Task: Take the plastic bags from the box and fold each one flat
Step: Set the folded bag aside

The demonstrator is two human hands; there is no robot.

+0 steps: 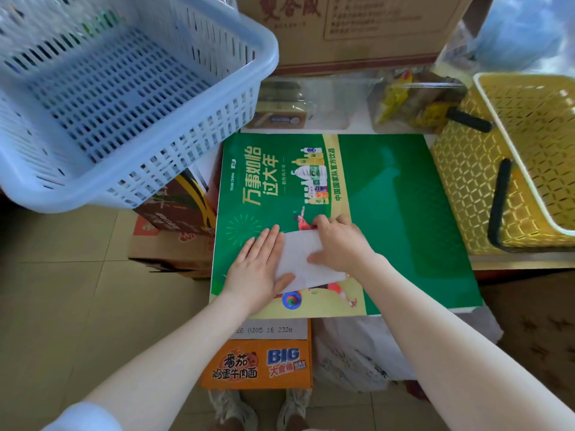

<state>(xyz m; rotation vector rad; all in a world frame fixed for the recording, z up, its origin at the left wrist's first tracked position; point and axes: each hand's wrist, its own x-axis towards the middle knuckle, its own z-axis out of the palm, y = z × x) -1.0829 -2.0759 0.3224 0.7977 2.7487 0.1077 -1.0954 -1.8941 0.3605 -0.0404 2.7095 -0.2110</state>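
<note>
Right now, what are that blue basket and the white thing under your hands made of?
The blue basket looks like moulded plastic: slotted walls, smooth rim. The white bag seems thin, matte plastic film, folded flat under the left hand and right hand.

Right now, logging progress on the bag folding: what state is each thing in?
white plastic bag: folded flat on the green board
left hand: flat, pressing the bag
right hand: pinching the bag's far edge
blue basket: tilted
yellow basket: upright, handles down

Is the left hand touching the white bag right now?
Touching. The head view shows the left hand lying flat with straight fingers on the folded white bag.
</note>
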